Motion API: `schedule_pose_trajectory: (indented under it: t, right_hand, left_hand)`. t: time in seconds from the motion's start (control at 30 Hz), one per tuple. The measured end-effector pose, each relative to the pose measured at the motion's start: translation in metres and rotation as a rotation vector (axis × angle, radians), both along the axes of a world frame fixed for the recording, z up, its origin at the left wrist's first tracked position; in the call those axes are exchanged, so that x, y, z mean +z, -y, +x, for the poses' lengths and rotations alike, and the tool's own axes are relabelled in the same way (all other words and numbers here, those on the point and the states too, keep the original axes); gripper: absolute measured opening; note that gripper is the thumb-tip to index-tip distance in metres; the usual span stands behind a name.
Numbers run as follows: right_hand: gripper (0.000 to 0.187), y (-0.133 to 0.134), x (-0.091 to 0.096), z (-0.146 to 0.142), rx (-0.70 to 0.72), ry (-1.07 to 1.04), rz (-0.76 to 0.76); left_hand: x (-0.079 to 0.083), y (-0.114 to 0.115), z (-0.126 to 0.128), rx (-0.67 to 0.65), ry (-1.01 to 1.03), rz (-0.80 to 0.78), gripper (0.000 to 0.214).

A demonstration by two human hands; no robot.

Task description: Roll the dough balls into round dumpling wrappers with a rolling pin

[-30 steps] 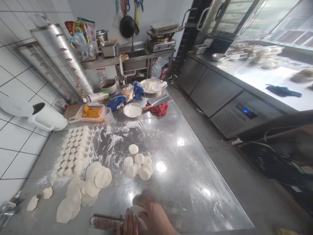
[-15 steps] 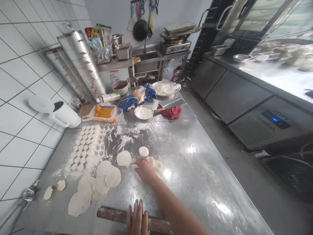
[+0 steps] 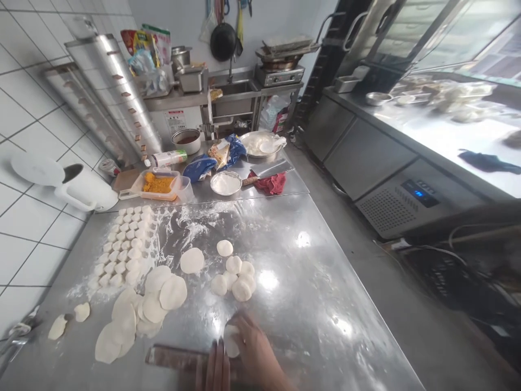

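Near the front edge of the metal table lies a brown rolling pin point(image 3: 175, 357), slightly blurred. My left hand point(image 3: 215, 366) rests on top of it with straight, outstretched fingers. Just right of those fingertips, my right hand point(image 3: 253, 347) pinches the edge of a small flattened dough disc point(image 3: 232, 341) beside the pin; the hand is blurred and hides part of the disc. Beyond it sits a cluster of small dough discs point(image 3: 241, 289), with a single disc point(image 3: 224, 248) behind. Larger rolled wrappers point(image 3: 173, 292) overlap in a pile to the left, and one wrapper point(image 3: 192, 260) lies apart.
Rows of dough pieces point(image 3: 124, 244) stand on floured steel at left, with two scraps point(image 3: 57, 327) nearer. Along the back are a tub of orange filling point(image 3: 158, 184), a bowl of flour point(image 3: 226, 183), a cleaver point(image 3: 271, 169) and a red cloth point(image 3: 272, 183). A tiled wall borders the left.
My right hand has come back from the disc cluster toward the rolling pin, bringing a dough disc. My left hand stays on the pin. The whole view has shifted a little.
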State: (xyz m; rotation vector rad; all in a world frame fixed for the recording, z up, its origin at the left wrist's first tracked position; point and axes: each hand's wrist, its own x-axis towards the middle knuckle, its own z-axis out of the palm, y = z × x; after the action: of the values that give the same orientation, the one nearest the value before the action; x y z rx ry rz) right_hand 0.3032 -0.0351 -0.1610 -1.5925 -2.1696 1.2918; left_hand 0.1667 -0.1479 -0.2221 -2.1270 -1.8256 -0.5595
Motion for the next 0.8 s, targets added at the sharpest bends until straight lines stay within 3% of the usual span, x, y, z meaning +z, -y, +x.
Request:
schedule_pose_trajectory:
  t: [0.07,0.17,0.23,0.33,0.43,0.5,0.63,0.8]
  right_hand:
    - [0.038,0.014,0.002,0.005,-0.067,0.022,-0.017]
    - [0.039,0.010,-0.001,0.005,-0.072,0.020,0.005]
    - [0.030,-0.003,-0.005,0.004,-0.039,-0.007,0.018]
    - [0.022,-0.005,-0.004,0.011,-0.060,-0.018,0.002]
    - [0.035,0.014,-0.001,0.019,-0.147,0.017,-0.004]
    - [0.038,0.018,-0.003,0.019,-0.162,0.028,0.007]
    - [0.025,0.000,-0.007,0.014,-0.111,0.004,0.025]
    - [0.038,0.017,0.000,0.026,-0.175,0.005,-0.005]
  left_hand:
    - [-0.004,0.000,0.001,0.007,-0.048,0.081,0.107]
    - [0.003,-0.028,0.005,-0.017,-0.020,-0.127,0.091]
    - [0.011,-0.040,0.009,-0.034,0.017,-0.257,0.095]
    - [0.019,-0.024,0.014,-0.051,0.035,-0.106,0.108]
    - [0.018,-0.009,0.017,-0.053,0.004,0.054,0.114]
    - [0.018,-0.020,0.019,-0.062,-0.006,0.010,0.109]
    - [0.023,-0.041,0.020,-0.097,0.012,-0.237,0.103]
    - [0.025,-0.004,0.023,-0.088,0.026,-0.027,0.114]
